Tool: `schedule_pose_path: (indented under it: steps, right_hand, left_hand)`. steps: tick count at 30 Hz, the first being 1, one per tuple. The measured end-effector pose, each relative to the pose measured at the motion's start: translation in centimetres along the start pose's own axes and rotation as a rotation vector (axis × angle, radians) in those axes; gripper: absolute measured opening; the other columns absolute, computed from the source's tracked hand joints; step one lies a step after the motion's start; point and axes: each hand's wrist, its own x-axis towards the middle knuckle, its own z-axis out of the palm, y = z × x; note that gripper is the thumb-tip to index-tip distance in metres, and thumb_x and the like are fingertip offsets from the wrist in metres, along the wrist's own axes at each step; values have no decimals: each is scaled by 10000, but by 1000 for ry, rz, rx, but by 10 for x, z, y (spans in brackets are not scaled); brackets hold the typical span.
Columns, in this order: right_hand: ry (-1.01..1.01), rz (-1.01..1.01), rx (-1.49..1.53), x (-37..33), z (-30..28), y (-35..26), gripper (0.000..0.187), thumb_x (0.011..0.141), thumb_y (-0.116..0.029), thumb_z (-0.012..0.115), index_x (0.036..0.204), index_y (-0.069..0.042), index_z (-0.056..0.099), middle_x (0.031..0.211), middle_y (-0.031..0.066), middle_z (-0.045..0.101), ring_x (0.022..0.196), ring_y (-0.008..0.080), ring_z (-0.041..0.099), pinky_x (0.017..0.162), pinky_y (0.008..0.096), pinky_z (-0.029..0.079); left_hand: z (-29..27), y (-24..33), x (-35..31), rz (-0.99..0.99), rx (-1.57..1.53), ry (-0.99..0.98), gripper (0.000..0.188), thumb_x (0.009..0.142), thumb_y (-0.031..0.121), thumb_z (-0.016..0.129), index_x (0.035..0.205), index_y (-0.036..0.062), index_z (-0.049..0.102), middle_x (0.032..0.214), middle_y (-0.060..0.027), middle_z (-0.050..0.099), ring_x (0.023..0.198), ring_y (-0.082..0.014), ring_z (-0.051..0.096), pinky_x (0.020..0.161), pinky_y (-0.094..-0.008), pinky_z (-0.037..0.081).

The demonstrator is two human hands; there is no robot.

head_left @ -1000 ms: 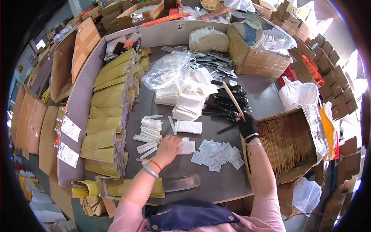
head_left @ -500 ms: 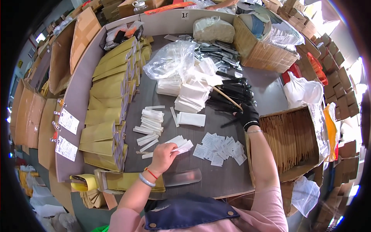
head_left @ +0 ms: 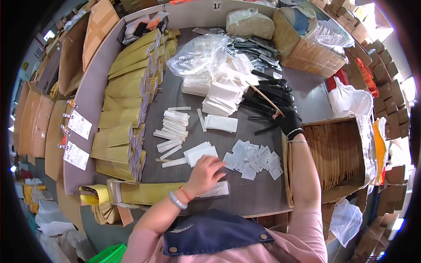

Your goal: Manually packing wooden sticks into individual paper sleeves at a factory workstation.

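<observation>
My left hand (head_left: 205, 174) is bare, its fingers apart, over the table's near part. Just beyond it lie white folded papers (head_left: 200, 152). Under and beside its fingers is a clear plastic trough (head_left: 222, 189) with something white in it, at the right end of a long yellow paper sleeve (head_left: 151, 193). A black fingerless glove covers my right hand (head_left: 288, 122), closed around a thin wooden stick (head_left: 265, 97) that points up and left. Black wrapped bundles (head_left: 274, 94) lie just past that hand. Small printed slips (head_left: 254, 158) are spread between my hands.
Yellow paper sleeves (head_left: 125, 90) are stacked along the left wall. White packets (head_left: 221, 96) and a clear bag (head_left: 197, 55) lie mid-table, with narrow white strips (head_left: 173, 125) nearer. At right stands a carton of brown sticks (head_left: 337, 153); another carton (head_left: 307, 48) stands behind.
My left hand has let go of the white papers and moved right and nearer, fingers spreading. Something white now shows in the clear trough. My right hand still holds the stick. The view has shifted slightly.
</observation>
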Motion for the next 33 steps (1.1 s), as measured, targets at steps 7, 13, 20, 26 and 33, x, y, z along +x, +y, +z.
schedule_pose_path:
  steps: [7,13,20,26,33]
  right_hand:
    - [84,-32,187,-49,-37,-28,96,830,-144,690,876,-64,663,721,98,631,692,196,622,656,319,475]
    - [64,244,594,-111,-41,-50,67,864,-54,657,908,-10,681,732,0,620,678,79,556,630,230,449]
    - [-326,454,960,-172,3,-72,130,907,-128,647,937,-5,677,742,18,659,629,86,588,596,224,466]
    - [-474,323,629,-213,46,-91,142,880,-194,674,898,-56,702,687,49,663,584,144,608,576,276,480]
    - [-358,-357,41,-217,35,-99,348,803,-273,705,1147,-244,659,777,61,597,716,266,627,588,394,502]
  left_hand:
    - [20,-10,35,-34,240,-112,484,690,168,798,1130,97,607,1063,-73,575,1013,-286,528,841,-400,451]
    - [-3,3,27,-298,-188,-171,361,678,154,799,1008,106,661,898,-39,607,864,-266,562,819,-397,461]
    - [-33,9,-75,-186,210,-4,297,665,165,789,943,108,700,1014,-32,640,850,-247,539,750,-366,472]
    - [-22,22,-119,8,367,-88,400,666,184,777,1052,153,675,1098,44,608,938,-212,500,799,-365,438]
    - [-56,4,-137,-94,248,7,564,660,270,804,1163,81,629,1229,-67,548,1102,-318,488,961,-457,410]
